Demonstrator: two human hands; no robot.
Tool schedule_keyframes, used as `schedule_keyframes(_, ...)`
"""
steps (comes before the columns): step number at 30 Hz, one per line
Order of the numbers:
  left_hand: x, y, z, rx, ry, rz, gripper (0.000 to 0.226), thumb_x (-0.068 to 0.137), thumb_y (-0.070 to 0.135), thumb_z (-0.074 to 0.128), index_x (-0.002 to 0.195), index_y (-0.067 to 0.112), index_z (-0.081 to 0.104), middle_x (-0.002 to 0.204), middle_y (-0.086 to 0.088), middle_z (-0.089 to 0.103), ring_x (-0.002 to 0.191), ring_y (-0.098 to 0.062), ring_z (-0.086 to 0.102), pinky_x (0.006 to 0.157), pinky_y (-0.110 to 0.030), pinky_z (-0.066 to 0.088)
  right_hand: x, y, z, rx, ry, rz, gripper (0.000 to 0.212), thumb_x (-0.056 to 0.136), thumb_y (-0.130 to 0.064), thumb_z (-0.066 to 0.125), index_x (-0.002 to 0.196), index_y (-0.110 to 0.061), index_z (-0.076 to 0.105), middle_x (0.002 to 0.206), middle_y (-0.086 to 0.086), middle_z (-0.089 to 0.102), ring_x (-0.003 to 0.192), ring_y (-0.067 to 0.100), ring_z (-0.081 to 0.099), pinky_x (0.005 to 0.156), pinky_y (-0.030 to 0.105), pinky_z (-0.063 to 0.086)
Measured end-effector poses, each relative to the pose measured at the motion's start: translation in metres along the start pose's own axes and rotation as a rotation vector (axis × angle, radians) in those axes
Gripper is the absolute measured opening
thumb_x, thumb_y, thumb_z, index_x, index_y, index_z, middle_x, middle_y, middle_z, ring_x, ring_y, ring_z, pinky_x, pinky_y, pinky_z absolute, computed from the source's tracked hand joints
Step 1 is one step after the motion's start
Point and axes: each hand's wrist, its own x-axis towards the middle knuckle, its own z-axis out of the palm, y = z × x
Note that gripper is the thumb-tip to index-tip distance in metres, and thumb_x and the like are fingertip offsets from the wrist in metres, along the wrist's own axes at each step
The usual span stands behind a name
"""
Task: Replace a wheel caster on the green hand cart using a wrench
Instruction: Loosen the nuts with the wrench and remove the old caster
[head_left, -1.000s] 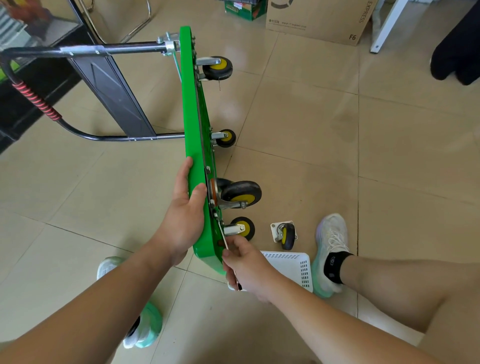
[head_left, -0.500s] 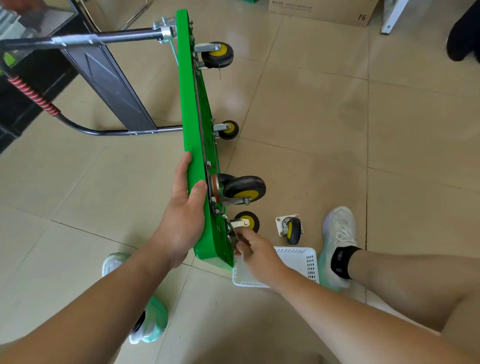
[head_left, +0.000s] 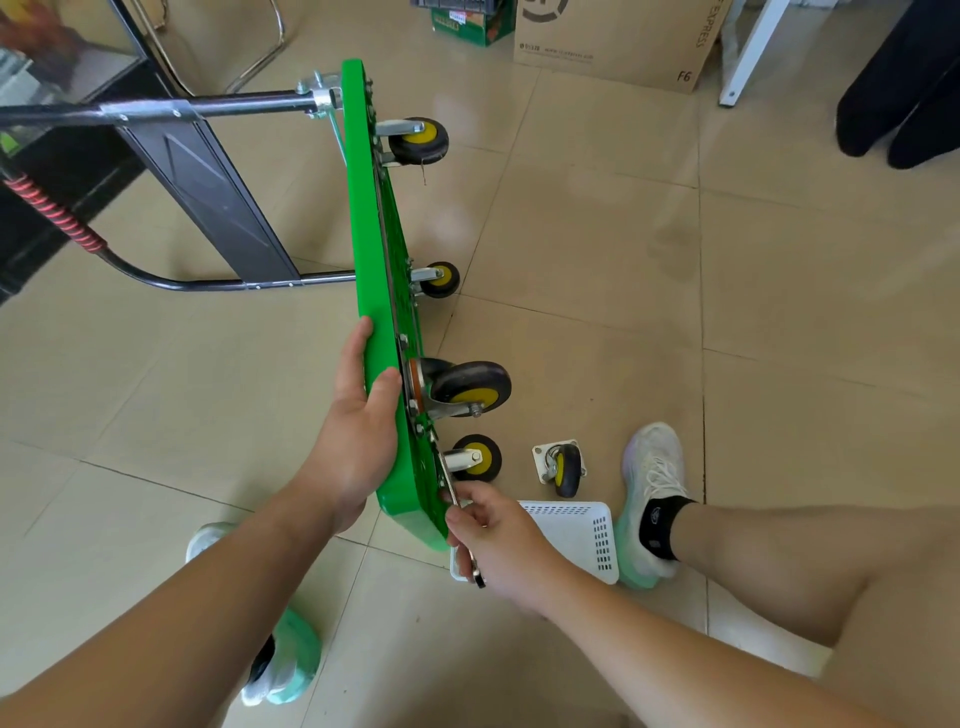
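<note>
The green cart (head_left: 366, 249) stands on its side on the tiled floor (head_left: 571, 234), deck upright, underside facing the person's right. Its black handle (head_left: 208, 106) runs out from the far end of the cart toward the left. Four casters project from the cart's underside: one at the far upper corner (head_left: 418, 140), one at the far lower corner (head_left: 439, 279), a larger caster (head_left: 470, 387) at the near upper corner, and a small caster (head_left: 475, 457) at the near lower corner. The left hand (head_left: 358, 421) grips the raised edge of the cart just beside the larger caster, thumb hooked over the underside edge and fingers laid along the top face. The right hand (head_left: 498, 535) is curled round a wrench (head_left: 475, 571) at the near end of the cart; the wrench shaft rises out of the fist to the mounting plate of the small caster. Whether the wrench head sits on a bolt cannot be told. A loose caster (head_left: 563, 467) lies on the floor just to the right of the cart's near end, apart from it. A white perforated basket (head_left: 582, 535) sits on the floor below the right hand, near the cart's near corner. The right shoe (head_left: 652, 493) rests beside the basket; the left shoe (head_left: 280, 660) is on the opposite side of the cart. A cardboard box (head_left: 613, 41) stands beyond the cart's far end.
</note>
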Motion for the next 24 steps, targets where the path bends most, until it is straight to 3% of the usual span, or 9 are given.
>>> schedule_keyframes(10, 0.001, -0.001, 0.0, 0.002, -0.009, 0.001, 0.051, 0.107, 0.034, 0.038, 0.144, 0.067, 0.026, 0.144, 0.011, 0.056, 0.125, -0.023, 0.061, 0.106, -0.054, 0.05, 0.0, -0.012, 0.007, 0.188, -0.068, 0.028, 0.019, 0.106, -0.019, 0.048, 0.119, -0.01, 0.059, 0.076, 0.003, 0.051, 0.045, 0.013, 0.048, 0.047, 0.025, 0.039)
schedule_keyframes(14, 0.001, 0.0, -0.001, 0.0, -0.009, 0.004, 0.051, 0.107, 0.034, 0.039, 0.143, 0.068, 0.027, 0.144, 0.01, 0.056, 0.125, -0.024, 0.062, 0.106, -0.055, 0.05, 0.016, -0.005, 0.003, 0.105, -0.053, 0.046, 0.019, 0.106, -0.02, 0.047, 0.121, -0.015, 0.059, 0.076, 0.0, 0.054, 0.047, 0.012, 0.048, 0.049, 0.024, 0.039)
schedule_keyframes(16, 0.001, 0.001, 0.0, 0.002, -0.011, 0.01, 0.051, 0.105, 0.035, 0.039, 0.137, 0.073, 0.029, 0.145, 0.009, 0.056, 0.125, -0.025, 0.062, 0.105, -0.056, 0.051, 0.027, 0.003, 0.0, 0.01, -0.045, 0.036, 0.023, 0.106, -0.018, 0.046, 0.125, -0.022, 0.057, 0.082, 0.001, 0.058, 0.055, 0.012, 0.052, 0.053, 0.026, 0.044)
schedule_keyframes(20, 0.001, 0.001, 0.001, -0.007, 0.001, 0.005, 0.051, 0.109, 0.031, 0.037, 0.128, 0.078, 0.03, 0.143, 0.01, 0.057, 0.122, -0.024, 0.063, 0.103, -0.056, 0.052, 0.055, 0.017, 0.004, -0.001, -0.004, -0.009, 0.03, 0.103, -0.004, 0.048, 0.106, -0.032, 0.059, 0.11, 0.013, 0.068, 0.083, 0.018, 0.06, 0.076, 0.029, 0.053)
schedule_keyframes(22, 0.001, 0.0, 0.001, -0.009, 0.003, 0.007, 0.05, 0.107, 0.033, 0.039, 0.126, 0.079, 0.031, 0.142, 0.01, 0.058, 0.123, -0.024, 0.063, 0.104, -0.056, 0.051, 0.067, 0.023, 0.007, -0.034, 0.025, -0.069, 0.034, 0.1, 0.0, 0.051, 0.105, -0.033, 0.06, 0.112, 0.005, 0.07, 0.1, 0.021, 0.064, 0.09, 0.031, 0.052)
schedule_keyframes(24, 0.001, 0.0, 0.0, -0.004, -0.002, -0.001, 0.049, 0.101, 0.04, 0.04, 0.126, 0.082, 0.031, 0.142, 0.01, 0.057, 0.124, -0.026, 0.062, 0.103, -0.057, 0.051, 0.072, 0.025, 0.007, -0.065, 0.042, -0.117, 0.037, 0.099, 0.002, 0.052, 0.106, -0.033, 0.059, 0.105, -0.005, 0.069, 0.103, 0.018, 0.063, 0.088, 0.02, 0.049)
